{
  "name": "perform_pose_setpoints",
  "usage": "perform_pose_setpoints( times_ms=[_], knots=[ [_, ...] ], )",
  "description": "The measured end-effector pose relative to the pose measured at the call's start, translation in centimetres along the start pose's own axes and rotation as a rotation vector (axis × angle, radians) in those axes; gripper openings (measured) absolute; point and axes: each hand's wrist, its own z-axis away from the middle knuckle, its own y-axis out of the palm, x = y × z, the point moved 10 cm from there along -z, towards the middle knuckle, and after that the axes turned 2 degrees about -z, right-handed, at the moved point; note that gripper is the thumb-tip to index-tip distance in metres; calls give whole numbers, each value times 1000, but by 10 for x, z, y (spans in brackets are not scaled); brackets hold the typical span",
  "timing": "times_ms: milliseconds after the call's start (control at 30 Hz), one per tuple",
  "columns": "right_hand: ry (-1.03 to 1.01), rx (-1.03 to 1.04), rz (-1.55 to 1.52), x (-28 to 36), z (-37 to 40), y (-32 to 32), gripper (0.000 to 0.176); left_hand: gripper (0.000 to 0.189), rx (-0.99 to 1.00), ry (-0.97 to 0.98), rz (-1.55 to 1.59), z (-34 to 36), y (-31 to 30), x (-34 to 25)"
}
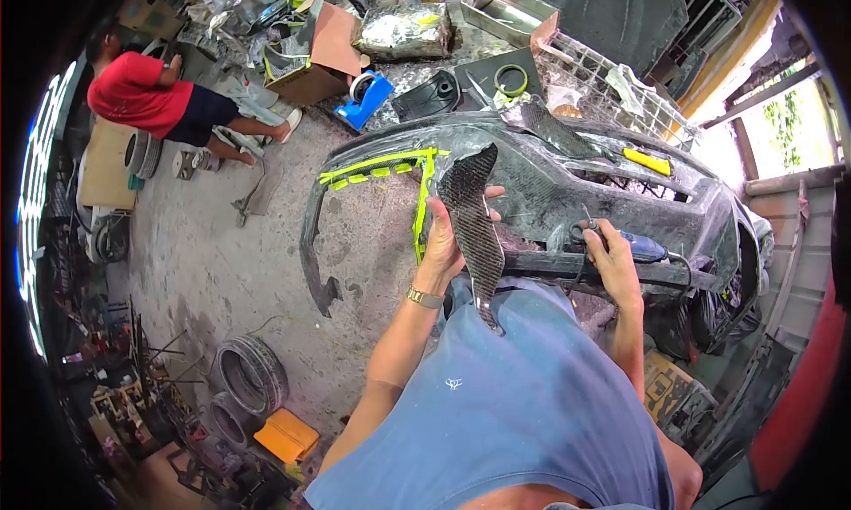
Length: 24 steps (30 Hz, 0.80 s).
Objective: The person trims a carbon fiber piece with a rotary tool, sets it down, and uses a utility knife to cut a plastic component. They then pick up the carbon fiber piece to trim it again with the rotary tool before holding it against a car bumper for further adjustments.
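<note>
My left hand [446,244] grips a curved, pointed carbon-fibre piece [477,213], its thumb on the near side and fingertips showing past the far edge. In my right hand [615,260] is a small pair of dark-handled scissors [581,231], partly hidden by the fingers. Just beyond that hand, a blue corded rotary tool [645,248] lies on a large black car bumper [532,178]. Yellow-green tape [425,200] lines the bumper's left opening. A yellow-handled tool [647,162] and another carbon-fibre piece [554,131] rest along its far side.
Behind the bumper, a cluttered bench holds a blue tape dispenser [364,102], a roll of green tape [511,80], a cardboard box [310,76] and a metal tray [510,14]. A person in a red shirt [142,89] stands far left. Tyres [253,374] and an orange object [286,435] lie lower left.
</note>
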Motion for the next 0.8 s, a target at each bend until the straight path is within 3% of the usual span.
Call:
perform_pose_setpoints(
  times_ms=[67, 167, 333, 367, 400, 467, 500, 533, 633, 733, 800],
  knots=[
    [-69, 19, 42, 0, -3, 6, 23, 103, 41, -16, 6, 4, 2, 2],
    [-65, 56, 17, 6, -5, 15, 24, 111, -95, -14, -28, 8, -1, -2],
    [-96, 66, 36, 13, -5, 25, 24, 99, -70, -118, 34, 2, -15, 9],
    [-78, 81, 29, 13, -4, 28, 25, 86, -68, -141, -21, 1, -21, 11],
    [-59, 97, 21, 13, -3, 30, 25, 86, -64, -146, -19, -1, -23, 14],
    [-65, 86, 44, 13, -2, 31, 26, 79, -234, -101, -278, -8, -43, 10],
    [-94, 83, 47, 13, -1, 33, 27, 64, -201, -188, -258, -8, -36, 12],
    [-122, 78, 52, 13, 0, 34, 29, 64, -186, -194, -259, -13, -27, 8],
    [-151, 73, 85, 10, 2, 37, 31, 46, -45, -113, -246, -28, -6, 0],
    [-150, 112, 119, 15, 1, 46, 32, 47, -83, -140, -214, -31, -12, 2],
    [-16, 173, 86, 18, 1, 52, 32, 46, -83, -162, -189, -32, -15, 6]
  ],
)
